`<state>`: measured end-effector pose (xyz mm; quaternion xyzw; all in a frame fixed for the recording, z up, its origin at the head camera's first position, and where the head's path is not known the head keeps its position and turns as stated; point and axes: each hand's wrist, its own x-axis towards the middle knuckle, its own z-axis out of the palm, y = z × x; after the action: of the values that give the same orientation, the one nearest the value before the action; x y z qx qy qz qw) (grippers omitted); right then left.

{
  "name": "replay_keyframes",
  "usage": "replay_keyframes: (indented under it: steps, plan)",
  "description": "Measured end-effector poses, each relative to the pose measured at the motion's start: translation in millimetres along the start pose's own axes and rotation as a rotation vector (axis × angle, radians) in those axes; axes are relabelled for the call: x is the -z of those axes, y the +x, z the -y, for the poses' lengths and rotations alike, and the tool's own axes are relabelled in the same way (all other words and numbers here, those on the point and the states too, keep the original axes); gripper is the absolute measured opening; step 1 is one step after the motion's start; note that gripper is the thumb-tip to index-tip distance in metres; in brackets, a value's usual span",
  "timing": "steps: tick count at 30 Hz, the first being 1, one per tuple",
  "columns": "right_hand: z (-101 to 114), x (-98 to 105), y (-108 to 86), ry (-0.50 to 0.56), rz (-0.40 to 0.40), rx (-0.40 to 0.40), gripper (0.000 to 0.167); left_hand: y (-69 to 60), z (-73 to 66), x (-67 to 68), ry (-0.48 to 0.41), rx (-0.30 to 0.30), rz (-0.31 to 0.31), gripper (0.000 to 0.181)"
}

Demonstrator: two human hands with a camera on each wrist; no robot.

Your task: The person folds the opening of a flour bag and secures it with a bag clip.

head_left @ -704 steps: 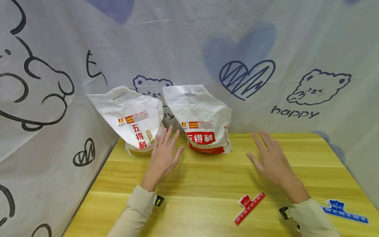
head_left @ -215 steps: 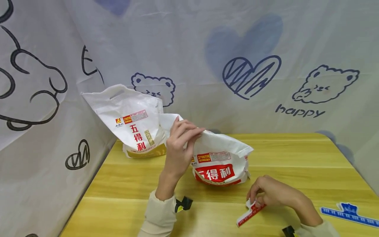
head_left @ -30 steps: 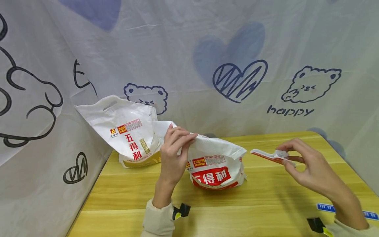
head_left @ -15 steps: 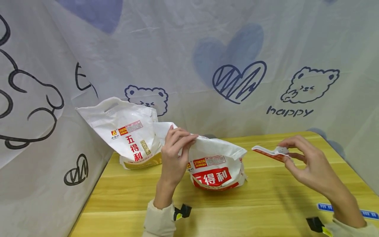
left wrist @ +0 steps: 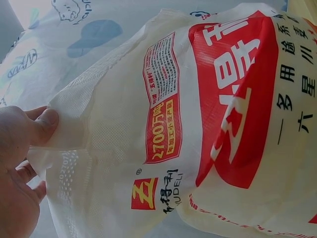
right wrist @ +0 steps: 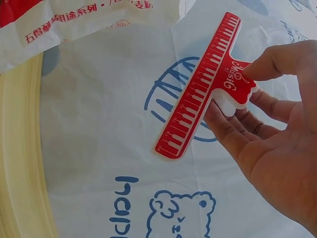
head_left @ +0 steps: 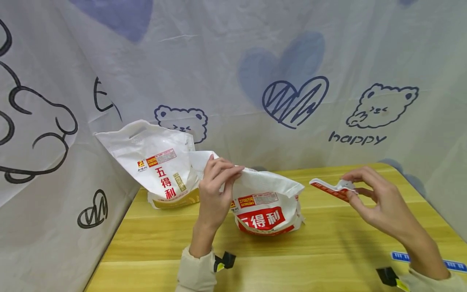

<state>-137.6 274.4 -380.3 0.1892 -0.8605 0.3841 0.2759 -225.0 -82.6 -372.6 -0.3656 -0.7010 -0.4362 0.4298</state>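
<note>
The left hand [head_left: 215, 186] pinches the top of the red bag [head_left: 268, 182], which stands near the middle of the tabletop [head_left: 168, 243], its white top slanting down toward the right. The gold bag [head_left: 157, 162] leans at the back left corner; the red bag's upper flap overlaps it in the head view, and whether they touch I cannot tell. The right hand [head_left: 379, 202] holds the red clip [right wrist: 203, 89] by its handle between thumb and fingers, raised off the tabletop and apart from the red bag. The blue clip [head_left: 401, 256] lies near the right edge, partly hidden by the right forearm. A printed cloth [head_left: 226, 81] hangs beyond the back edge.
</note>
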Motion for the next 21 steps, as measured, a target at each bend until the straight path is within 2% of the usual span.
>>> replay_keyframes:
  steps: [6, 21]
  plan:
    - [4.6, -0.2, 6.5, 0.004, -0.004, 0.025, 0.038, -0.1, 0.8, 0.7, 0.001, -0.01, 0.003, 0.016]
    - [17.2, 0.0, 24.1, -0.015, -0.011, -0.004, 0.034, -0.3, 0.8, 0.0, 0.013, 0.001, 0.005, 0.017]
